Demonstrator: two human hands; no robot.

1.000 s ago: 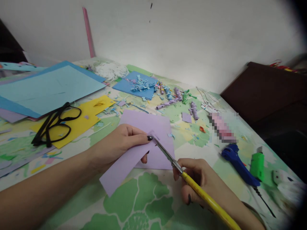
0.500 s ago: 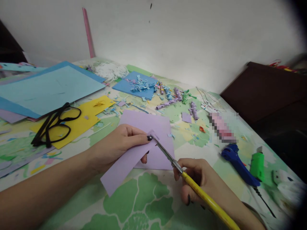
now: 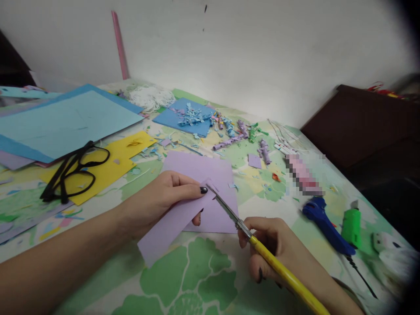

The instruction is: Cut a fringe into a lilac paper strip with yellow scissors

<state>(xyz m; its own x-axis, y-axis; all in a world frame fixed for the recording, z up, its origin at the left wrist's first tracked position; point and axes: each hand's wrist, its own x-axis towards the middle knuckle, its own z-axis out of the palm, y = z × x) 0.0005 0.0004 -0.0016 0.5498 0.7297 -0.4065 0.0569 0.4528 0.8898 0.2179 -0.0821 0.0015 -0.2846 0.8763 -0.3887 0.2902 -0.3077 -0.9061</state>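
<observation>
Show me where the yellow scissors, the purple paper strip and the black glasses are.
yellow scissors (image 3: 278,267), head view, on the yellow handle.
purple paper strip (image 3: 164,229), head view, on its middle.
black glasses (image 3: 70,170), head view, on the frame between the lenses.

Both forearms are bare, with no sleeves in view. The left hand (image 3: 156,199) has slender fingers, and black polish covers its nails, seen on the index fingertip and on the thumb below it. The right hand (image 3: 274,251) wears the same black polish, seen on one nail. No rings or watch show on either.
</observation>
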